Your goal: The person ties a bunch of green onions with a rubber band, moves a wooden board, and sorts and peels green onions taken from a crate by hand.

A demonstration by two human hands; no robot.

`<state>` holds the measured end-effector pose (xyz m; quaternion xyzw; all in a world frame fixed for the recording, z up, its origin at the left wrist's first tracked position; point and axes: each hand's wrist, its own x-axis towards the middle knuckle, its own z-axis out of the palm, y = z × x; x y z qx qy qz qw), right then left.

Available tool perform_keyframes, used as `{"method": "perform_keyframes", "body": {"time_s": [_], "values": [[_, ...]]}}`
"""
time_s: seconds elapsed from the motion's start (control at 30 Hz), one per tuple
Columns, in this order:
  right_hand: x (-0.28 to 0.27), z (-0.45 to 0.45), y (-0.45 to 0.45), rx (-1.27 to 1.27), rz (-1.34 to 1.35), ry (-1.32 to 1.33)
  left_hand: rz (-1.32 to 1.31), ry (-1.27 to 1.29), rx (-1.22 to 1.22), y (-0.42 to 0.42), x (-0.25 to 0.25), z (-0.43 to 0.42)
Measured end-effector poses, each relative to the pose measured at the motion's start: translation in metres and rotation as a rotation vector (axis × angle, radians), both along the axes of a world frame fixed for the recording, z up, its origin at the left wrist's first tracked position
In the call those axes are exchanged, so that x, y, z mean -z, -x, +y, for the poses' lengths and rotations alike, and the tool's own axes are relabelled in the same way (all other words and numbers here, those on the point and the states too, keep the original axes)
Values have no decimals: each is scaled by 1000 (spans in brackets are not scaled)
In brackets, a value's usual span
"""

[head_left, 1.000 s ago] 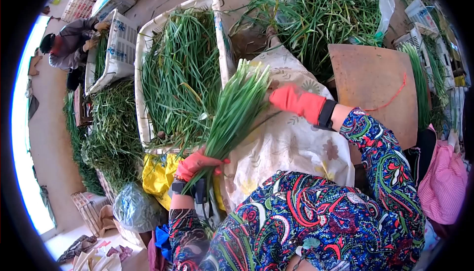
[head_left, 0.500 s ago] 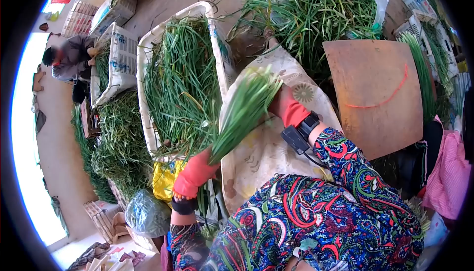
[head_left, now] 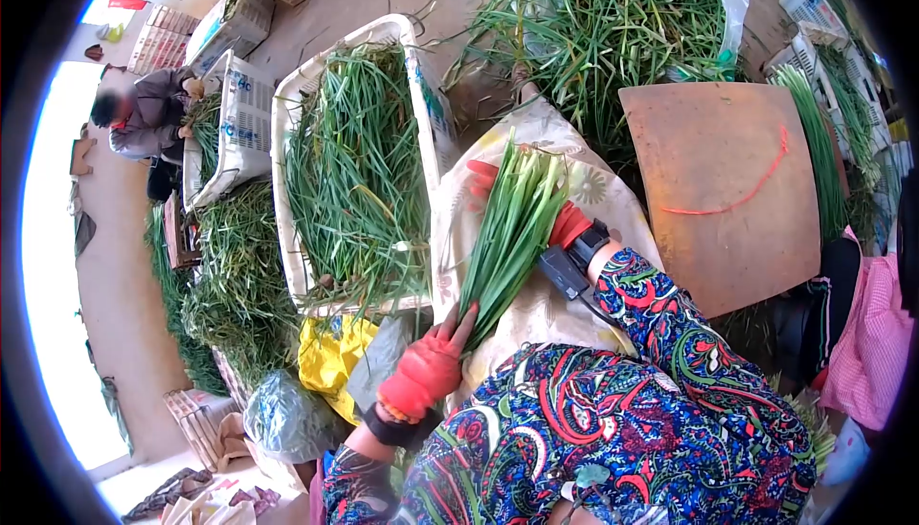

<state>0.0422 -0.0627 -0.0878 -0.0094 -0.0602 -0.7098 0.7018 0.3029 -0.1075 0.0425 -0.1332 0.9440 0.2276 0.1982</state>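
Observation:
A bunch of green chives [head_left: 517, 238] lies over my lap, its pale stem ends up and its leaf tips pointing down toward me. My right hand [head_left: 569, 224], in a red glove, is behind the stem end and curls around it, with red fingertips showing on the bunch's left side. My left hand [head_left: 426, 367], in a red glove with bare fingertips, holds the leaf ends at the bottom. A pale patterned apron cloth [head_left: 608, 209] spreads beneath the bunch.
A white crate [head_left: 418, 104] of loose chives stands at the left. A chive heap [head_left: 613, 18] lies ahead. A brown board [head_left: 723, 195] is at the right, beside a yellow bag [head_left: 330, 353] at lower left. Another person [head_left: 148, 113] works at a crate [head_left: 239, 123].
The bunch has swung more upright and shifted slightly right and closer to me. My left hand has moved down and right with the leaf ends. Red fingertips now show left of the stems.

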Motion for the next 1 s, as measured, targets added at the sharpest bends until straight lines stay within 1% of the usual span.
{"method": "perform_keyframes", "body": {"time_s": [0.03, 0.1, 0.13, 0.17, 0.2, 0.23, 0.27, 0.3, 0.33, 0.37, 0.4, 0.43, 0.47, 0.53, 0.57, 0.6, 0.63, 0.67, 0.73, 0.77, 0.87, 0.9, 0.93, 1.0], "values": [[-7, -1, 2, -16, -33, 47, 0, -134, 15, 4, -13, -11], [-25, -1, 6, -48, -98, 137, -202, -414, -162, 17, -58, -47], [-33, -4, 6, -23, -86, 165, -217, -439, -479, 10, -62, -70], [-41, -9, 4, 3, -73, 195, 15, -488, -580, 12, -66, -92], [-47, -13, 1, 26, -60, 226, 222, -637, -744, 32, -82, -94], [-52, -17, -1, 10, -78, 188, 295, -716, -719, 47, -84, -99], [-58, -20, -4, -4, -57, 179, 252, -690, -558, 52, -50, -118], [-67, -22, -6, -17, -34, 171, 206, -854, -467, 56, -9, -126], [-79, -24, -6, -28, -11, 162, 162, -1282, -436, 70, 15, -114], [-90, -26, -7, -23, 40, 163, -26, -1269, -503, 67, 25, -104], [-105, -20, -6, -69, 33, 56, -172, -1313, -513, 58, 57, -97], [-108, -21, -1, -105, 49, 25, -195, -1681, -529, 62, 46, -70], [-110, -21, 5, -144, 64, -8, -203, -1837, -610, 55, 50, -58], [-106, -17, 21, -109, 120, -133, -197, -1877, -616, 31, 73, -55], [-99, -14, 35, 41, 380, -266, -115, -1851, -657, 25, 62, -47], [-94, -8, 45, 171, 519, -370, -24, -1822, -705, 18, 48, -39], [-93, -2, 53, 287, 669, -495, -82, -1802, -843, 7, 43, -37], [-109, 3, 58, 388, 693, -599, -79, -1753, -986, -1, 33, -31], [-135, 18, 63, 360, 981, -388, -29, -1215, -1067, -7, 9, -19], [-145, 21, 60, 356, 1050, -350, -45, -1358, -1136, -2, -7, -16], [-171, 24, 46, 152, 1897, -203, 156, -1245, -1048, -21, 14, -12], [-160, 22, 41, 359, 2251, -68, 116, -1052, -945, -25, 12, -13], [-160, 21, 31, 488, 2470, -49, 114, -1117, -1004, -23, 10, -12], [-155, 14, 15, 462, 2482, -135, 111, -1240, -1126, -22, 8, -8]]}}
